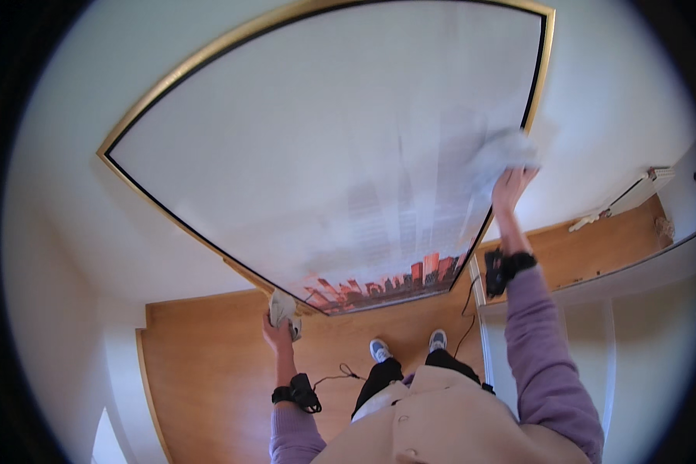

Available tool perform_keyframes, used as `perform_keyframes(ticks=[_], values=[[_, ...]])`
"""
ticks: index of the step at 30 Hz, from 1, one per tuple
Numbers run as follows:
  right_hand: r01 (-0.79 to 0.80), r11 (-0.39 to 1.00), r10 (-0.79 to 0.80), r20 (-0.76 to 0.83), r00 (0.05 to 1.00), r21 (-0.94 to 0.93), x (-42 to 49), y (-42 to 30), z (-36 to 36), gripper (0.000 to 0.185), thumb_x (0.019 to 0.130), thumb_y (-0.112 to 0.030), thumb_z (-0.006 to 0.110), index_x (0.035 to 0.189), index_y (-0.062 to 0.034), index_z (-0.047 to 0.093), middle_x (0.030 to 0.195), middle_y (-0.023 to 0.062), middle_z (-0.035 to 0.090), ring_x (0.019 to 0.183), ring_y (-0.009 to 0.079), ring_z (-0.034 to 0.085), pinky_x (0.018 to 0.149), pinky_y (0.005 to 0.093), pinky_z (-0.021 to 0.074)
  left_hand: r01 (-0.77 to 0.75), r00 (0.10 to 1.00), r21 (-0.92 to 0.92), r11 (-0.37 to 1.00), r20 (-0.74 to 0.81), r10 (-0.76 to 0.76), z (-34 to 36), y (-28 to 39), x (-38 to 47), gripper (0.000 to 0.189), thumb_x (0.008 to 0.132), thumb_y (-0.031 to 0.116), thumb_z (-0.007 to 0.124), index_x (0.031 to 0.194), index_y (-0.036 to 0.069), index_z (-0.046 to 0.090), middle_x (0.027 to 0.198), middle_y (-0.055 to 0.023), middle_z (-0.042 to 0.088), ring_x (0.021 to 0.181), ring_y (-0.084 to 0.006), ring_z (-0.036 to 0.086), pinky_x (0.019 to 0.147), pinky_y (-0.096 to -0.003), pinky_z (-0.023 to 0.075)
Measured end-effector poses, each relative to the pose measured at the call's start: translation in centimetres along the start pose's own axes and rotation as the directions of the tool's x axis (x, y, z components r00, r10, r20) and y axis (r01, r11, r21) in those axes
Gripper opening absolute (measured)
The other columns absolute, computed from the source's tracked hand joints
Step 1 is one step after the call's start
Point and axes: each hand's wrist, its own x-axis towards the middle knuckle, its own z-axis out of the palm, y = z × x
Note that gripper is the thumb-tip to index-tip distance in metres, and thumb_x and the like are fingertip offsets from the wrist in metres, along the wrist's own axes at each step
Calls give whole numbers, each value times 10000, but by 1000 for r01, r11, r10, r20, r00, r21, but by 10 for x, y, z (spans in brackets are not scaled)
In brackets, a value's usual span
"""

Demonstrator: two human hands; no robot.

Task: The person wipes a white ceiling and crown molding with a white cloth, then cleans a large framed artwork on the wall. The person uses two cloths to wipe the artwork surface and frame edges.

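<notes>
A large framed picture [325,151] with a gold and black frame hangs before me on the pale wall; red and dark city buildings run along its lower part. Raised at the picture's right side, my right hand [511,184] grips a pale cloth [506,149]. That cloth is blurred and overlaps the right frame edge. Lower down, by the bottom left part of the frame, my left hand [278,333] holds another whitish cloth [282,307], bunched up. Whether this second cloth touches the frame I cannot tell.
Wood-look flooring [209,354] lies below, with my shoes [380,350] on it. A white radiator [638,191] is on the wall at the right, beyond a pale panelled piece [586,336]. Black devices [304,393] with cables are strapped to both wrists.
</notes>
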Motion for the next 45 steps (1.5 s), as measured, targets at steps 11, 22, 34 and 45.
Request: perform_keyframes(ticks=[11,22,34,45], values=[[-335,938,345,320,882,-87,38,53,39,294,858,-97,491,1105,34,581,1091,244,604,1052,428,536,964,455,407,192,981,-34,981,-14,-192,-11,-42,-28,502,657,0,668,1149,21,569,1015,-127,639,923,-238,615,826,-344,492],[-602,772,569,644,512,-204,-206,168,-7,512,767,-102,630,1263,-34,523,1291,223,522,1255,393,446,1028,426,396,283,946,160,946,115,-303,84,-49,-81,526,636,30,690,1150,42,578,999,-130,654,910,-231,628,811,-341,498],[-549,835,416,609,675,38,-211,186,-14,350,747,-67,654,1092,-25,610,1112,166,634,1061,316,603,901,393,472,371,928,-57,927,58,-367,103,-65,-105,474,690,21,698,1144,25,560,980,-115,652,888,-215,615,790,-341,494],[-615,788,499,612,613,-27,-177,143,-25,353,885,-145,645,1203,-17,557,1149,133,615,1089,242,571,933,359,441,267,963,51,962,-57,-264,111,-103,-17,700,761,62,658,1374,-16,329,1338,-196,414,1206,-278,437,1021,-382,365]])
